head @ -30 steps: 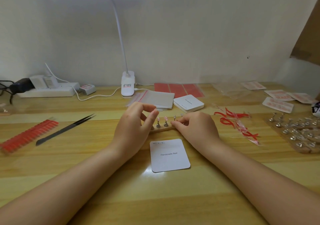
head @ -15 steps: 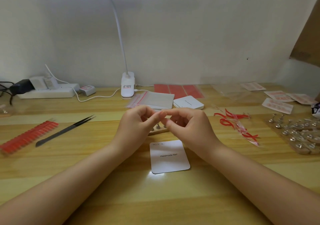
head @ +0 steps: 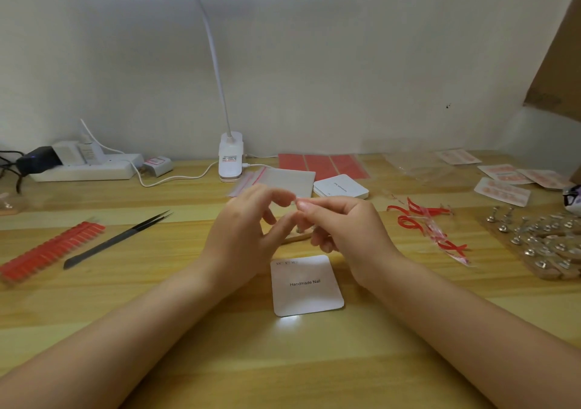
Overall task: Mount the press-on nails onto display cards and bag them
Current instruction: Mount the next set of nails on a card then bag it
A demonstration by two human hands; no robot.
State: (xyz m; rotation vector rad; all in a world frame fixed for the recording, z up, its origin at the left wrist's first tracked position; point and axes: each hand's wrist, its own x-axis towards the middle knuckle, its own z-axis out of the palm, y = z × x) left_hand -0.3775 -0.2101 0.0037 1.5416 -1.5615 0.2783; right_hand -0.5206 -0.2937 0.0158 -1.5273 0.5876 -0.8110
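My left hand and my right hand meet fingertip to fingertip above the desk. Between them they pinch a tiny pale press-on nail; it is too small to make out in detail. Below the fingers lies a wooden nail stand, mostly hidden by both hands. A white display card printed "Handmade Nail" lies flat on the desk just in front of my hands, with nothing on it.
Black tweezers and a strip of red nail tips lie at left. Zip bags, a stack of cards and red sheets sit behind. Red peel scraps, metal stands and bagged cards are at right.
Both hands have lifted off the wooden stand and come together. The right hand, which rested on the stand a second ago, now holds the small nail up at the left hand's fingertips.
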